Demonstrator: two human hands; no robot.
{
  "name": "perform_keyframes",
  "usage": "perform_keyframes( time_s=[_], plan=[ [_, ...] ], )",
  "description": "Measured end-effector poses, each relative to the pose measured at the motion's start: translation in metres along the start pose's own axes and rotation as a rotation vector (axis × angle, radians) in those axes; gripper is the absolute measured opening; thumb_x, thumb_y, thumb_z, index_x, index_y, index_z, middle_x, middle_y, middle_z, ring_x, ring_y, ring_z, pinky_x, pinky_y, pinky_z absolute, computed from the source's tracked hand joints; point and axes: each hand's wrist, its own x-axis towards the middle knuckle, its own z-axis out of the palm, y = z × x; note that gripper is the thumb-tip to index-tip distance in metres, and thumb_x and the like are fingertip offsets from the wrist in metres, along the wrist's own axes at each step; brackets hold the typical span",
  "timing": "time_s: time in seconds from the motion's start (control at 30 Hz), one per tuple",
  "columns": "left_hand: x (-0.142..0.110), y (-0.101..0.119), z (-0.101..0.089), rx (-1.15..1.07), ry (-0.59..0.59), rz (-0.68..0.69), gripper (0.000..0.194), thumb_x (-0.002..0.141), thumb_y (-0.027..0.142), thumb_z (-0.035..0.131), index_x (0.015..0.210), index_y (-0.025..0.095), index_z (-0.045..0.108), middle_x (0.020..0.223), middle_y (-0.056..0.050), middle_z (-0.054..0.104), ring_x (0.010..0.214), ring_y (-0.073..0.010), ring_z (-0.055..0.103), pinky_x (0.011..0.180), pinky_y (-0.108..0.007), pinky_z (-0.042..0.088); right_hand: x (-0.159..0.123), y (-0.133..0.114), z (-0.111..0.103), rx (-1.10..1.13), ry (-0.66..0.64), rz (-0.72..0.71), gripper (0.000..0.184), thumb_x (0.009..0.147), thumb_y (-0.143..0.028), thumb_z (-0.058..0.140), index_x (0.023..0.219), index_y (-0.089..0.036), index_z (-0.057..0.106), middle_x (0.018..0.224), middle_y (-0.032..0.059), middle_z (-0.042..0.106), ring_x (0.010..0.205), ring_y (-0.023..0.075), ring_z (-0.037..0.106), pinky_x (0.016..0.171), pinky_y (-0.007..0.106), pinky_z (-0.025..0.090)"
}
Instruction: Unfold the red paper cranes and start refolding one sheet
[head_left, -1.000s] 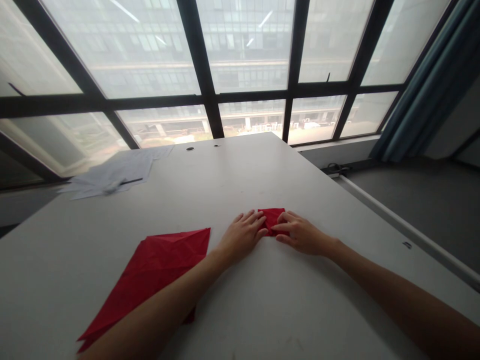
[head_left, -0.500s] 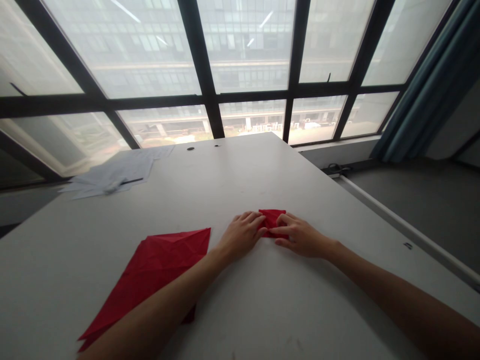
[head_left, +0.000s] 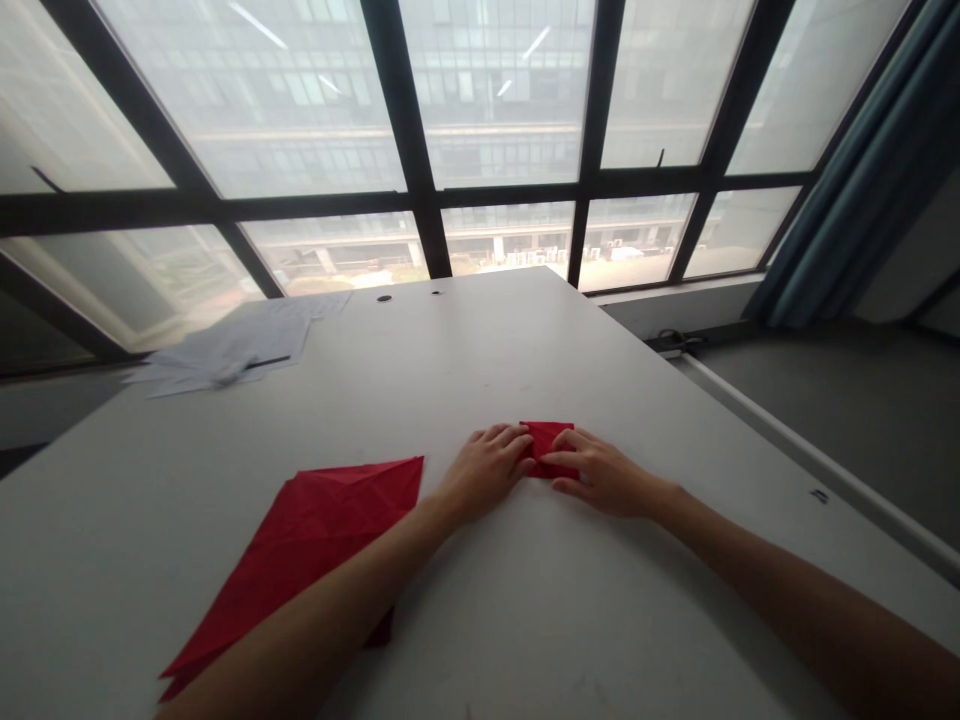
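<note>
A small folded piece of red paper [head_left: 547,434] lies flat on the white table between my two hands. My left hand [head_left: 491,462] rests palm down over its left edge, fingers laid flat on the paper and thumb near the lower side. From the right, my right hand [head_left: 596,472] touches the same piece with an outstretched finger near its middle. The other fingers are somewhat bent and apart, the thumb by the lower right corner. Both hands cover the sides of the piece, so its folds show only in part.
A larger stack of creased red paper [head_left: 322,520] lies to the left, partly under my left forearm. White sheets [head_left: 232,345] with a dark pen-like stick [head_left: 268,362] are at the far left. The white table [head_left: 450,380] ends before tall windows; a blue curtain [head_left: 832,200] hangs right.
The whole view has shifted very slightly. My right finger has moved a little on the small red paper; my left hand keeps its place.
</note>
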Motion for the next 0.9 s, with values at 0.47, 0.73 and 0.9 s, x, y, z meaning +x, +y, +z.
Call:
perform_keyframes(
  time_s=[0.47,0.73,0.9],
  plan=[
    [0.007,-0.036,0.012,-0.335,0.196,-0.066,0.011,0.093,0.026,0.062,0.1,0.026,0.07,0.11,-0.003,0.063,0.105,-0.0203,0.058,0.097,-0.036,0.046,-0.003,0.018,-0.004,0.056,0.043,-0.048,0.012,0.088,-0.021,0.07,0.096,-0.027,0.076,0.108,0.0044,0.071,0.101,0.0196,0.063,0.092,0.034,0.05],
    [0.005,-0.031,0.016,-0.266,0.119,-0.093,0.006,0.087,0.029,0.07,0.092,0.026,0.068,0.119,-0.002,0.062,0.112,-0.0237,0.053,0.101,-0.042,0.042,-0.003,0.018,-0.003,-0.004,0.084,-0.005,0.01,0.088,-0.021,0.068,0.095,-0.025,0.074,0.107,0.0045,0.071,0.1,0.0201,0.062,0.091,0.035,0.05],
    [0.008,-0.036,0.021,-0.284,0.098,-0.165,0.008,0.084,0.029,0.074,0.086,0.024,0.067,0.118,-0.002,0.062,0.113,-0.0243,0.052,0.101,-0.042,0.042,-0.003,0.018,-0.004,-0.021,0.075,0.015,0.016,0.088,-0.022,0.069,0.103,-0.026,0.072,0.108,0.0041,0.071,0.102,0.0206,0.062,0.092,0.035,0.05]
  ],
)
